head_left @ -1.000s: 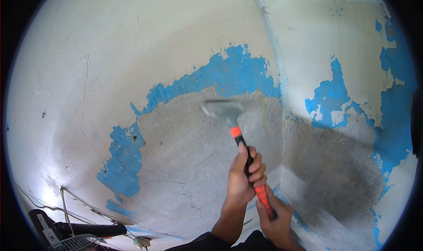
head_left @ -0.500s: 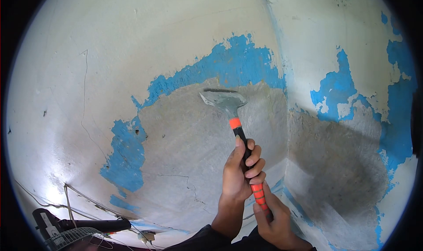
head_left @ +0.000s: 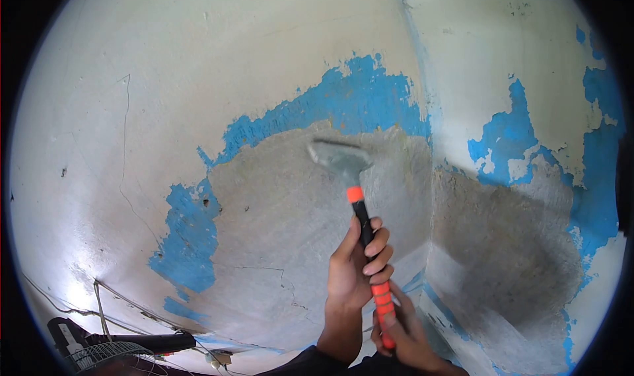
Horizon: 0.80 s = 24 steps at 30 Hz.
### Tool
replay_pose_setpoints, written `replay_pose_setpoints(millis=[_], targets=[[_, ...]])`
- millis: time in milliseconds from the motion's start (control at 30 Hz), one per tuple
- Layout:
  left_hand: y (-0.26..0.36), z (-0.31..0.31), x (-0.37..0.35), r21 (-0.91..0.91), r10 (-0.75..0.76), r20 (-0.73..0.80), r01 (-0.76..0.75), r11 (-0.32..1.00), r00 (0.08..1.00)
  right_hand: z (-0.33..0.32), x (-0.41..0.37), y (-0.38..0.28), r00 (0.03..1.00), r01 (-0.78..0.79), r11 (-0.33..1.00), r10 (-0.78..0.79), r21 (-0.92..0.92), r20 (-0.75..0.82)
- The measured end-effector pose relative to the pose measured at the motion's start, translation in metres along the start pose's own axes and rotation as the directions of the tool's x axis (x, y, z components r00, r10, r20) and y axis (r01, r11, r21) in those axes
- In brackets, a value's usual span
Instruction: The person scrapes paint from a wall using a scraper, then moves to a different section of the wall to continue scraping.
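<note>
Scraper tips more upright as both hands keep their grip

The long-handled scraper [head_left: 360,211] stands in front of the bare grey patch [head_left: 284,211] of the wall, its metal head [head_left: 339,160] just below the blue paint band [head_left: 333,102] and left of the corner [head_left: 432,224]. Half a second ago the head looks sharp; now it is blurred, a little lower and farther right, its edge sloping more down to the right. Whether that edge touches the wall cannot be told.

The left hand [head_left: 348,273] stays wrapped around the black part of the handle, thumb along the left side and fingers curled over from the right. The right hand [head_left: 406,343] remains clasped about the orange lower end, but has swung left and down, so the handle leans less and more of the orange shows. The outline of the blue paint band looks unchanged.
</note>
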<state>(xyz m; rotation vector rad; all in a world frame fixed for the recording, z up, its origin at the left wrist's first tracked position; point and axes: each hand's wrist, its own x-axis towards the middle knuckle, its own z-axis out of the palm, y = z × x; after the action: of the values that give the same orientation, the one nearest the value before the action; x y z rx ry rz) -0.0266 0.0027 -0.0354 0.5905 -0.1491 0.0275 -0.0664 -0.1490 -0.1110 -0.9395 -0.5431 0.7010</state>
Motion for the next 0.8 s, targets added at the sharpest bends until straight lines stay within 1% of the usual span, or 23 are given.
replay_pose_setpoints(millis=[33, 67, 100, 133, 167, 200, 233, 300, 333, 433, 467, 567, 667, 767, 800], targets=[[0.000, 0.001, 0.003, 0.014, 0.007, -0.006, -0.007, 1.000, 1.000, -0.003, 0.004, 0.003, 1.000, -0.013, 0.996, 0.012, 0.084, 0.011], [0.000, -0.002, 0.007, 0.015, 0.009, 0.032, -0.010, 1.000, 0.999, -0.007, 0.009, 0.001, 1.000, -0.023, 0.987, 0.020, 0.162, 0.024], [0.000, -0.005, 0.007, -0.035, 0.000, 0.070, 0.003, 0.999, 0.998, -0.008, 0.013, -0.001, 0.999, -0.030, 0.971, 0.022, 0.236, 0.035], [-0.002, -0.009, 0.006, -0.083, -0.009, 0.111, 0.018, 0.996, 0.994, -0.003, 0.013, -0.003, 0.999, -0.038, 0.962, 0.027, 0.272, 0.046], [-0.003, -0.015, 0.005, -0.127, -0.018, 0.156, 0.038, 0.991, 0.988, -0.003, 0.014, -0.001, 0.996, -0.056, 0.956, 0.034, 0.288, 0.081], [-0.006, -0.023, 0.005, -0.193, -0.015, 0.234, 0.062, 0.979, 0.972, -0.004, 0.012, 0.003, 0.993, -0.074, 0.949, 0.040, 0.306, 0.114], [-0.008, -0.027, 0.005, -0.213, -0.012, 0.274, 0.072, 0.974, 0.962, -0.002, 0.012, 0.006, 0.988, -0.093, 0.941, 0.047, 0.326, 0.147], [-0.006, -0.029, 0.007, -0.252, -0.007, 0.352, 0.102, 0.962, 0.936, 0.005, 0.018, 0.004, 0.995, -0.077, 0.958, 0.054, 0.278, 0.090], [-0.004, -0.028, 0.009, -0.230, -0.013, 0.347, 0.099, 0.968, 0.938, 0.006, 0.019, 0.004, 0.996, -0.071, 0.959, 0.055, 0.273, 0.065], [0.004, -0.003, 0.011, -0.118, -0.026, 0.079, 0.035, 0.992, 0.997, 0.011, 0.024, -0.007, 0.999, -0.053, 0.973, 0.050, 0.227, 0.018], [0.006, 0.003, 0.013, -0.104, -0.027, 0.037, 0.031, 0.994, 0.999, 0.013, 0.025, -0.013, 0.999, -0.045, 0.978, 0.044, 0.204, 0.007], [0.005, 0.008, 0.005, -0.140, -0.039, 0.009, 0.040, 0.989, 0.999, 0.022, 0.017, -0.026, 0.992, -0.117, 0.977, 0.124, 0.178, -0.026], [0.001, 0.002, -0.002, -0.133, -0.034, -0.011, 0.032, 0.991, 0.999, 0.029, 0.011, -0.034, 0.978, -0.192, 0.973, 0.201, 0.128, -0.058], [0.003, 0.005, 0.006, -0.055, -0.049, 0.015, 0.050, 0.997, 0.999, 0.017, 0.015, -0.043, 0.986, -0.167, 0.984, 0.168, 0.054, -0.006], [0.003, 0.006, 0.007, -0.056, -0.047, 0.008, 0.048, 0.997, 0.999, 0.017, 0.017, -0.044, 0.985, -0.169, 0.984, 0.170, 0.048, -0.020]])
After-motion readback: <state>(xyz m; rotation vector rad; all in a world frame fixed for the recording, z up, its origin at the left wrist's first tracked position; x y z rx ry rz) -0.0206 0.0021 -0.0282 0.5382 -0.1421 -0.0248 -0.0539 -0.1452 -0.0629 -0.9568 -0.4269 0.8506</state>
